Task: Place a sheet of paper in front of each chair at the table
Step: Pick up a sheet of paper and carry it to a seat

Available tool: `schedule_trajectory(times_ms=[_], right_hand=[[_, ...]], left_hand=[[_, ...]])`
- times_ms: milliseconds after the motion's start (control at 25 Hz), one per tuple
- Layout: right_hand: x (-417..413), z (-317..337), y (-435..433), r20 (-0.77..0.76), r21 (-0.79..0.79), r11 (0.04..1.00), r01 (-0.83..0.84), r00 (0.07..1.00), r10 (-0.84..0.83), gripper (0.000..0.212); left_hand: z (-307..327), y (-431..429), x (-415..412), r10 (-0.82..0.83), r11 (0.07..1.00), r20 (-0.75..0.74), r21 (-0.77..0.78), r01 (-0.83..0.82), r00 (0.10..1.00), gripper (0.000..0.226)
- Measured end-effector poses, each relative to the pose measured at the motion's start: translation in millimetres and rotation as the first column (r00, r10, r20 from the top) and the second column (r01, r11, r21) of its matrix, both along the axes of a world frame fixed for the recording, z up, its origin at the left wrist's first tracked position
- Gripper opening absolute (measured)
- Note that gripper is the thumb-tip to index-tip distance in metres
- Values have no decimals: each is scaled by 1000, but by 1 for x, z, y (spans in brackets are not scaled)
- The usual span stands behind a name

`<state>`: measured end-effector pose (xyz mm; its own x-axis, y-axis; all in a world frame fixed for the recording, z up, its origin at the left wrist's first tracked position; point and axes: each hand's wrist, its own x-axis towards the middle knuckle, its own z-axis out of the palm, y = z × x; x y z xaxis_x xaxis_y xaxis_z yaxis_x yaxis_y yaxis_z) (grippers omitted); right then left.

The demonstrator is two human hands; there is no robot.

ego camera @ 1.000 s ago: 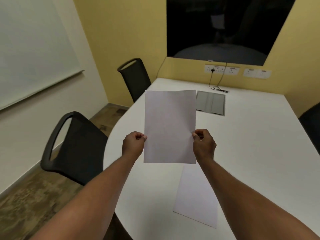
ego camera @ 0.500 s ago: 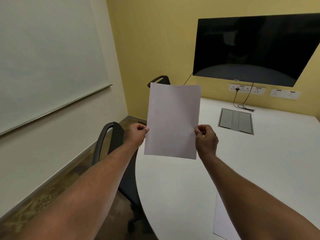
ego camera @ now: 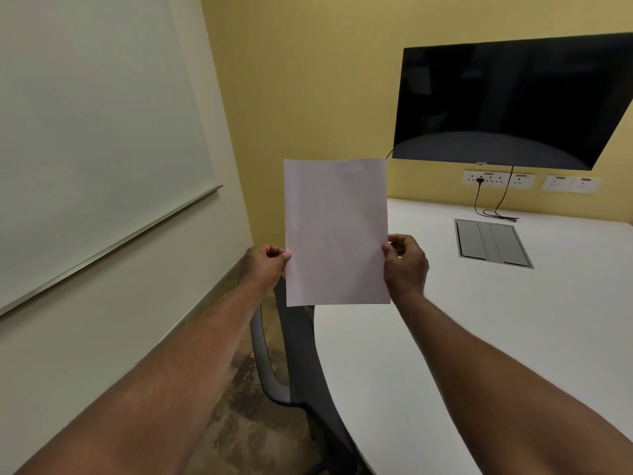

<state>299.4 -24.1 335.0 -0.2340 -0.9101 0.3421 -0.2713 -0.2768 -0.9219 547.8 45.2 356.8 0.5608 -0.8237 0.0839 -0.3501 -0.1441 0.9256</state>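
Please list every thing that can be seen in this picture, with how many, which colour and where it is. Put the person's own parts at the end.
sheet of paper: one, white, held upright in the air at the centre, above the table's left edge
table: one, white, right half of the view
chair: one, black with grey frame, at the table's left edge, below the paper
cable hatch: one, grey, set in the tabletop
screen: one, black, on the yellow wall
wall sockets: several, white, under the screen
cables: black, hanging from the screen and sockets to the table
whiteboard: one, white, left wall
left hand: fingers pinching the paper's left edge
right hand: fingers pinching the right edge
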Motion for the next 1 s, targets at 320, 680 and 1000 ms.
schedule_trajectory(times_ms=[320,680,1000], right_hand=[[99,-20,-66,18,-41,998,56,998,-56,12],[198,-28,-173,35,22,971,240,970,-240,11],[255,-29,-270,17,60,914,400,916,-402,10]], left_hand=[[-12,-86,102,-65,998,14,-4,65,998,10],[-16,-231,203,-225,974,38,41,224,974,16],[-10,-378,258,-399,916,66,67,395,914,16]])
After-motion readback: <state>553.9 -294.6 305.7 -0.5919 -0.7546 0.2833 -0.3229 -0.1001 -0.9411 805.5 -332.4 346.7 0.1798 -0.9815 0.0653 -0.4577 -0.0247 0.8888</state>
